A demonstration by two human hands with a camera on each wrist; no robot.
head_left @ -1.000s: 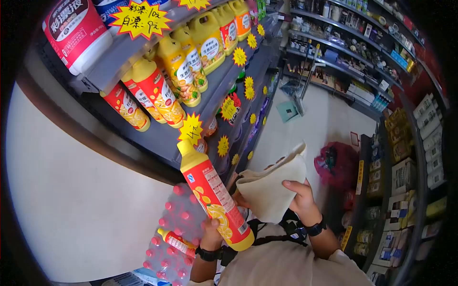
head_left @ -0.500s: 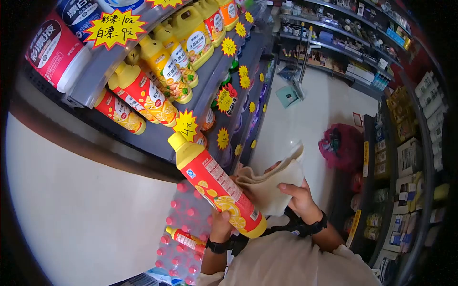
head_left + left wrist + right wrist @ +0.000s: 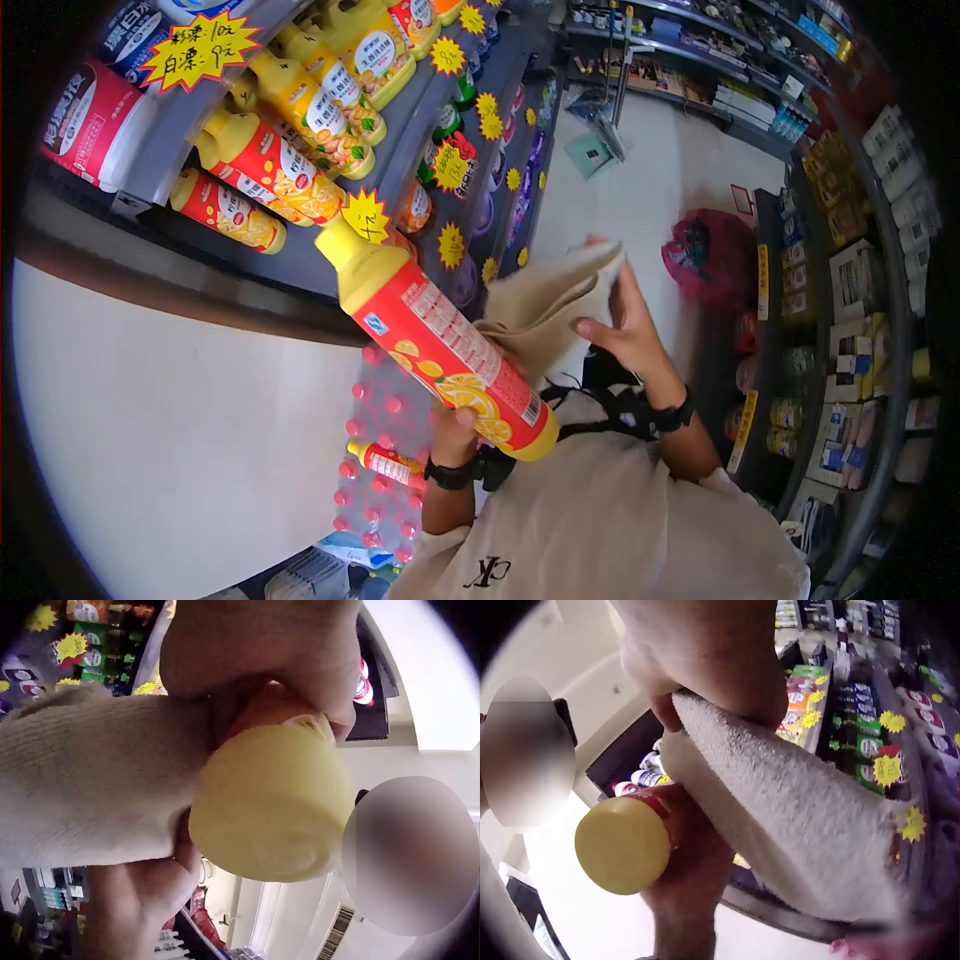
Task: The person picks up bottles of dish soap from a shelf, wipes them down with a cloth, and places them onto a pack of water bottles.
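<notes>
My left hand (image 3: 455, 435) grips a red and yellow bottle of lemon-print cleaner (image 3: 440, 340) near its base. The bottle tilts, with its yellow cap pointing up and left toward the shelf. In the left wrist view its yellow base (image 3: 274, 802) faces the camera. A folded off-white cloth (image 3: 550, 300) is in my right hand (image 3: 640, 330), thumb on the near side and the other fingers mostly behind it. Part of the cloth passes behind the bottle in the head view. Close up in the right wrist view, the cloth (image 3: 780, 802) has a napped, towel-like surface.
Shelves with yellow bottles (image 3: 310, 105) and star-shaped price tags (image 3: 365, 215) stand at the left. Below them a shrink-wrapped pack of pink-capped bottles (image 3: 375, 400) carries a smaller red-yellow bottle (image 3: 390, 463). A pink bag (image 3: 710, 260) lies on the floor before the right shelves.
The bottle has shifted up and left in the head view, still in my left hand. The cloth has risen and its folds have changed shape, with my right fingers now straighter along its edge.
</notes>
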